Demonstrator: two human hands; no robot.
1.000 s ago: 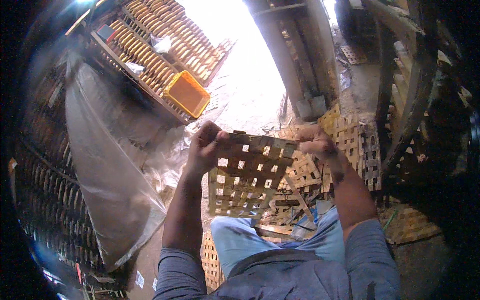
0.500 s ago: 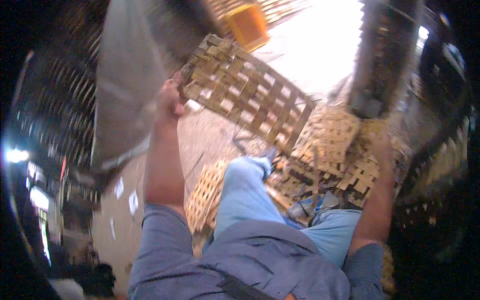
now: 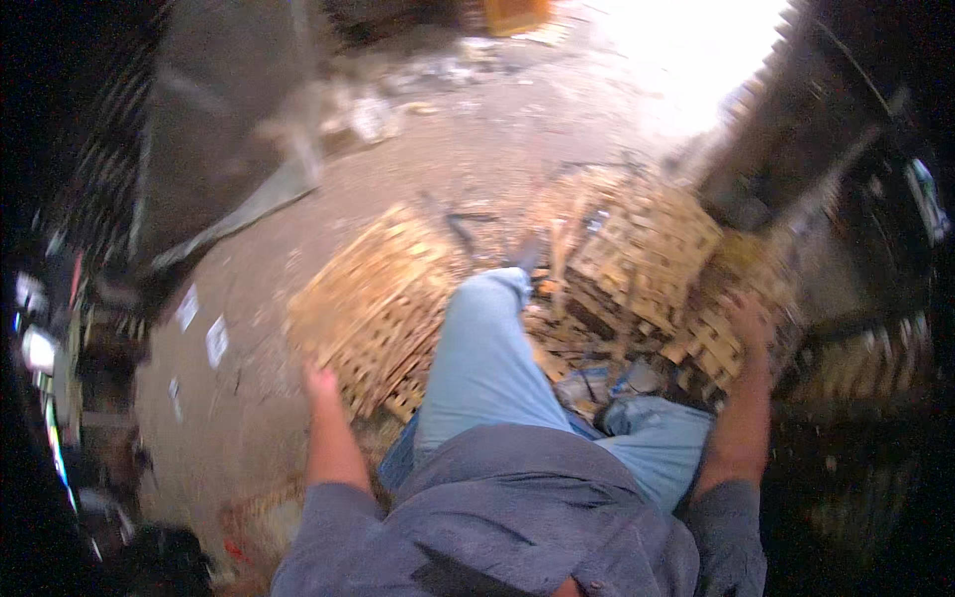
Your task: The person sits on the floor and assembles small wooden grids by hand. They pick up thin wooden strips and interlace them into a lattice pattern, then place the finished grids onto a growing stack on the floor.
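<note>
Pretty blurry shot, but the left hand point(image 3: 320, 381) hangs empty and loosely open right beside the woven lattice panel point(image 3: 378, 308) lying on the floor point(image 3: 477, 159), centre-left. The right hand point(image 3: 748, 316) rests on the stack of lattice pieces point(image 3: 652, 254) at right; can't tell if it's gripping.

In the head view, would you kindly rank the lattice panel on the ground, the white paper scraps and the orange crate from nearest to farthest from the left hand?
From the left hand:
1. Lattice panel, just to its right.
2. White paper scraps, to its left on the ground.
3. Orange crate, far off at the top edge.
</note>
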